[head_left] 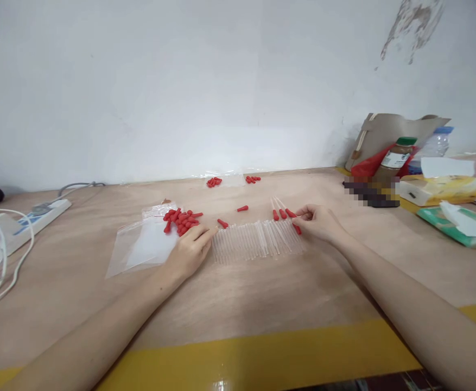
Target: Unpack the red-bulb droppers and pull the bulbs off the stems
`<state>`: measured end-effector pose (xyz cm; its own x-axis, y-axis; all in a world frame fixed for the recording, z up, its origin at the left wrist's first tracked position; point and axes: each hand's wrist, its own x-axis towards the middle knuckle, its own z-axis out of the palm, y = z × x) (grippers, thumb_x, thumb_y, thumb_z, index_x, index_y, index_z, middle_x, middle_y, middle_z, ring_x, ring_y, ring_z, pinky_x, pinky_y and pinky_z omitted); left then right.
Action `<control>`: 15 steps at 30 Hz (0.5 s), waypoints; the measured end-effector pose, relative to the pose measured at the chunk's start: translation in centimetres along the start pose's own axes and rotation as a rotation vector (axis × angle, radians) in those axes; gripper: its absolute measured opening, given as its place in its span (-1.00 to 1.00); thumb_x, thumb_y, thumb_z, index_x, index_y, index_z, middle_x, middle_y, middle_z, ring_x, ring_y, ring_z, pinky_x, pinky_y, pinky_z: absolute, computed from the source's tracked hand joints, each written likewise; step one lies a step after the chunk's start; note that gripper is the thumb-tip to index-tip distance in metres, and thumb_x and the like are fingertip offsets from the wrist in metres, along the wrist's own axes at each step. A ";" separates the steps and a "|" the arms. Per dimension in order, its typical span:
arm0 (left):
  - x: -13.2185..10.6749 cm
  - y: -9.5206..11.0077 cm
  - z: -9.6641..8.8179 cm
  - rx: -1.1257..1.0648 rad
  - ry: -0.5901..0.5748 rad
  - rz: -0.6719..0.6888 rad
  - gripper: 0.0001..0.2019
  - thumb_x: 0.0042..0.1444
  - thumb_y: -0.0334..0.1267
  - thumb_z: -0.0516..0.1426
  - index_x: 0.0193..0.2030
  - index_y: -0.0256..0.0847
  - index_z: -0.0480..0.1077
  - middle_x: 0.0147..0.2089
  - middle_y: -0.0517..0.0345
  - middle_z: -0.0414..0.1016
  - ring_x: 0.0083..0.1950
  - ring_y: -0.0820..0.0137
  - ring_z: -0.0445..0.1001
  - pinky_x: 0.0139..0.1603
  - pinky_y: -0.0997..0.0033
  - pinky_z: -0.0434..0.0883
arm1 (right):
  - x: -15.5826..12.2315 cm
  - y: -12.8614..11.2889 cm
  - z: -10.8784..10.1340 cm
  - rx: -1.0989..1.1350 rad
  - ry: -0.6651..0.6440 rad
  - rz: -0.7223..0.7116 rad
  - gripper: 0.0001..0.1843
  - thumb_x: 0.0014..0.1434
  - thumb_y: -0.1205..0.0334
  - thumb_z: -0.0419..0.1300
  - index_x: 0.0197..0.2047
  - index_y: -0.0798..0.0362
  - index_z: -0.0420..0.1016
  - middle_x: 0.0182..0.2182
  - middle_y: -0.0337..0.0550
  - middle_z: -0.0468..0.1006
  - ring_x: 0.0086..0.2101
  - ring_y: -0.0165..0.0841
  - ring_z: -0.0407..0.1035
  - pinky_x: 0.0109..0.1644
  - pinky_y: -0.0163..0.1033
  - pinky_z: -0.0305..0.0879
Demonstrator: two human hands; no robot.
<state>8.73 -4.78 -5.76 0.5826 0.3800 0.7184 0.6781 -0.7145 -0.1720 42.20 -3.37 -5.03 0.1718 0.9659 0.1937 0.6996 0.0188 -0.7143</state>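
A row of clear thin tubes [258, 240] lies side by side on the table between my hands. My left hand [191, 247] rests at the row's left end, fingers curled together; what is in them is hidden. At the right end, my right hand [317, 221] has thumb and fingers closed at a red rubber bulb [297, 229]. Just beyond the row lie droppers [282, 213], clear tubes fitted with red bulbs, tubes pointing away from me. A loose red bulb [222, 223] is near my left fingertips, another bulb [242, 208] farther back.
Left of my left hand, a pile of red bulbs [181, 221] sits on clear plastic bags [140, 247]. Two small bulb groups lie by the wall. A power strip [38, 222] with cables is far left; a bottle [396, 157], tissue packs [445, 187] and a bag [384, 133] stand right.
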 end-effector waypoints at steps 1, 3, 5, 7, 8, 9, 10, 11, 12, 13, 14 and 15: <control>0.0 0.0 0.0 0.002 0.002 0.013 -0.76 0.17 -0.45 -0.04 -0.09 -0.26 0.37 -0.29 0.07 0.42 -0.28 0.42 0.41 -0.23 0.43 0.42 | 0.0 0.0 0.1 -0.007 -0.002 -0.005 -0.80 -0.12 0.19 0.22 -0.38 0.09 0.45 -0.55 -0.22 0.52 -0.52 -0.44 0.38 -0.46 -0.38 0.23; -0.1 0.2 0.1 -0.013 -0.007 0.027 -0.77 0.17 -0.43 -0.03 -0.08 -0.27 0.36 -0.26 0.04 0.45 -0.26 0.41 0.43 -0.22 0.41 0.43 | 0.1 0.3 0.3 -0.012 -0.008 -0.021 -0.80 -0.13 0.18 0.23 -0.39 0.09 0.44 -0.55 -0.22 0.51 -0.53 -0.45 0.38 -0.47 -0.38 0.22; -0.1 0.4 0.2 -0.050 -0.031 0.032 -0.79 0.17 -0.40 -0.01 -0.10 -0.26 0.37 -0.23 0.03 0.46 -0.24 0.40 0.44 -0.20 0.40 0.44 | 0.2 0.6 0.6 -0.015 -0.011 -0.040 -0.80 -0.15 0.18 0.24 -0.41 0.08 0.44 -0.54 -0.22 0.51 -0.52 -0.44 0.37 -0.47 -0.38 0.22; -0.1 0.7 0.2 -0.112 -0.072 0.023 -0.83 0.16 -0.36 0.02 -0.15 -0.25 0.40 -0.21 0.04 0.46 -0.21 0.40 0.44 -0.18 0.40 0.44 | 0.3 0.8 0.9 -0.011 -0.017 -0.052 -0.79 -0.18 0.17 0.25 -0.42 0.08 0.45 -0.55 -0.22 0.50 -0.52 -0.44 0.36 -0.47 -0.38 0.22; -0.1 0.9 0.1 -0.144 -0.094 0.012 -0.84 0.15 -0.34 0.04 -0.18 -0.24 0.41 -0.20 0.04 0.46 -0.20 0.40 0.44 -0.17 0.39 0.44 | 0.4 0.9 0.9 -0.002 -0.022 -0.049 -0.77 -0.19 0.15 0.26 -0.42 0.08 0.45 -0.55 -0.22 0.49 -0.53 -0.45 0.35 -0.47 -0.38 0.21; -0.1 1.0 0.0 -0.175 -0.112 -0.001 -0.85 0.13 -0.31 0.07 -0.19 -0.24 0.41 -0.20 0.04 0.46 -0.20 0.39 0.44 -0.17 0.38 0.44 | 0.4 0.9 0.9 0.017 -0.027 -0.040 -0.76 -0.18 0.13 0.26 -0.42 0.08 0.45 -0.56 -0.22 0.49 -0.54 -0.45 0.35 -0.48 -0.38 0.21; -0.1 1.1 -0.2 -0.202 -0.127 -0.017 -0.84 0.12 -0.28 0.09 -0.19 -0.25 0.42 -0.19 0.03 0.46 -0.19 0.38 0.44 -0.17 0.37 0.44 | 0.5 1.0 0.8 0.042 -0.026 -0.027 -0.76 -0.17 0.10 0.25 -0.42 0.08 0.45 -0.56 -0.22 0.50 -0.54 -0.45 0.35 -0.49 -0.38 0.20; -0.1 1.2 -0.3 -0.225 -0.140 -0.030 -0.82 0.10 -0.25 0.10 -0.18 -0.26 0.42 -0.19 0.01 0.45 -0.19 0.37 0.44 -0.18 0.36 0.44 | 0.5 1.0 0.7 0.064 -0.014 -0.010 -0.75 -0.14 0.08 0.23 -0.42 0.08 0.46 -0.55 -0.21 0.50 -0.54 -0.45 0.34 -0.51 -0.38 0.18; -0.1 1.3 -0.5 -0.243 -0.153 -0.041 -0.79 0.09 -0.22 0.12 -0.17 -0.27 0.42 -0.18 0.00 0.45 -0.19 0.36 0.44 -0.18 0.35 0.45 | 0.6 1.1 0.7 0.075 0.011 0.007 -0.74 -0.12 0.06 0.21 -0.42 0.08 0.46 -0.55 -0.20 0.50 -0.54 -0.45 0.34 -0.52 -0.39 0.17; -0.1 1.4 -0.6 -0.259 -0.168 -0.048 -0.77 0.08 -0.20 0.13 -0.16 -0.28 0.42 -0.18 -0.01 0.45 -0.19 0.35 0.43 -0.18 0.34 0.45 | 0.7 1.3 0.6 0.074 0.045 0.023 -0.74 -0.10 0.05 0.19 -0.42 0.08 0.47 -0.54 -0.19 0.51 -0.54 -0.45 0.34 -0.53 -0.39 0.15; -0.1 1.4 -0.7 -0.272 -0.183 -0.052 -0.75 0.07 -0.18 0.13 -0.16 -0.28 0.42 -0.17 -0.02 0.45 -0.19 0.35 0.43 -0.18 0.33 0.44 | 0.8 1.4 0.6 0.060 0.087 0.037 -0.74 -0.10 0.06 0.18 -0.42 0.08 0.48 -0.54 -0.18 0.50 -0.53 -0.44 0.33 -0.53 -0.39 0.14; 0.0 1.5 -0.8 -0.283 -0.198 -0.055 -0.72 0.06 -0.15 0.14 -0.15 -0.28 0.42 -0.17 -0.02 0.44 -0.18 0.34 0.43 -0.18 0.32 0.44 | 0.9 1.6 0.6 0.040 0.127 0.049 -0.75 -0.10 0.07 0.18 -0.43 0.09 0.48 -0.54 -0.18 0.50 -0.52 -0.44 0.33 -0.52 -0.38 0.13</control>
<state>9.33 -6.31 -5.51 0.6432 0.5091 0.5719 0.5761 -0.8138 0.0765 43.07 -2.28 -6.43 0.2933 0.9256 0.2394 0.6605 -0.0151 -0.7506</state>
